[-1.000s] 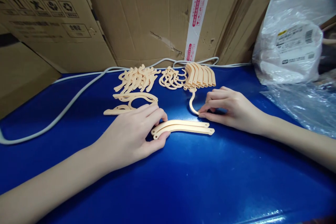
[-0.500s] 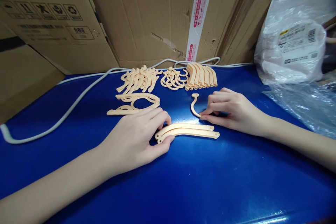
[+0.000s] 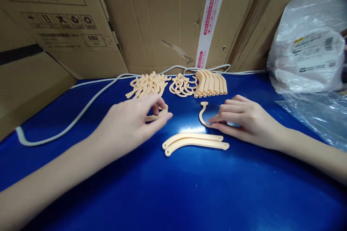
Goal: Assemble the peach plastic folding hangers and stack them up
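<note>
My right hand pinches the lower end of a beige plastic hanger hook, whose flat knob points away from me. My left hand hovers left of centre with thumb and fingers apart and nothing seen between them. Under and behind it lies a joined beige hanger piece, mostly hidden by the hand. In front of the hands, two curved hanger arms rest side by side on the blue table, touched by neither hand.
Along the back lie a heap of curved beige pieces, a pile of hooks and a neat stack of hanger arms. A white cable runs behind them. Cardboard boxes wall the back; a plastic-wrapped bundle stands right.
My left hand has let go of the two hanger arms and moved left and away from me, over the joined piece. My right hand keeps its pinch on the hook. The view has tilted slightly.
</note>
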Demonstrator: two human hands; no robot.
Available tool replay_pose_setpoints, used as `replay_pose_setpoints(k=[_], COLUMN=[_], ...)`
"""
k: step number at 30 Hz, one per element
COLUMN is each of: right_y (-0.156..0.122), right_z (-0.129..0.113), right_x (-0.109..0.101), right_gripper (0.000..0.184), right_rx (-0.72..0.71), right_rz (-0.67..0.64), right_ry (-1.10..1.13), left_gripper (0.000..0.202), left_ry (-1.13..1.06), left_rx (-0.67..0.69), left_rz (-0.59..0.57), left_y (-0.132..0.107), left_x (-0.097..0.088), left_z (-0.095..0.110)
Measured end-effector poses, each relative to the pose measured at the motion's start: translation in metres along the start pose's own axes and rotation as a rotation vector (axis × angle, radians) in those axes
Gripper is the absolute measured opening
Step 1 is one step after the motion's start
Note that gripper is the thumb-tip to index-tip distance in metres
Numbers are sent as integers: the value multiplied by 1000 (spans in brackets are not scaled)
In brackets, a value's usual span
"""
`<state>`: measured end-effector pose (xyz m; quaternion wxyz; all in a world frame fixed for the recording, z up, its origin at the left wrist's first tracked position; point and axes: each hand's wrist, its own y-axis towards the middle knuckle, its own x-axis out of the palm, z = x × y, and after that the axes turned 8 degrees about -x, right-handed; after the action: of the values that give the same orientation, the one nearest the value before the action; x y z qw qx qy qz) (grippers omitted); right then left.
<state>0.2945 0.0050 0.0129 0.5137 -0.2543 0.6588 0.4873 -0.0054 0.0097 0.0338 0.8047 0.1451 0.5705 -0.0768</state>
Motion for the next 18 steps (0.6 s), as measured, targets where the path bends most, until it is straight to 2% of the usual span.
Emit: replay_pose_setpoints(k=[4, 6, 8, 13, 18], right_y=[-1, -1, -2, -3, -3], right_z=[1, 2, 3, 5, 5], right_x=[-2, -2, -1, -2, -2], right_gripper=[20, 20, 21, 21, 22], right_rx=[-24, -32, -37, -38, -34], right_rz=[5, 4, 4, 3, -13], right_ry=[-26, -30, -32, -26, -35], left_gripper=[32, 35, 38, 44, 37], left_ry=[199, 261, 253, 176, 51], left_rx=[-235, -358, -405, -379, -264], left_rz=[25, -24, -59, -131, -87], left_y=[30, 45, 57, 73, 81], left_x=[-20, -26, -29, -21, -12], left_z=[-21, -35, -47, -68, -86])
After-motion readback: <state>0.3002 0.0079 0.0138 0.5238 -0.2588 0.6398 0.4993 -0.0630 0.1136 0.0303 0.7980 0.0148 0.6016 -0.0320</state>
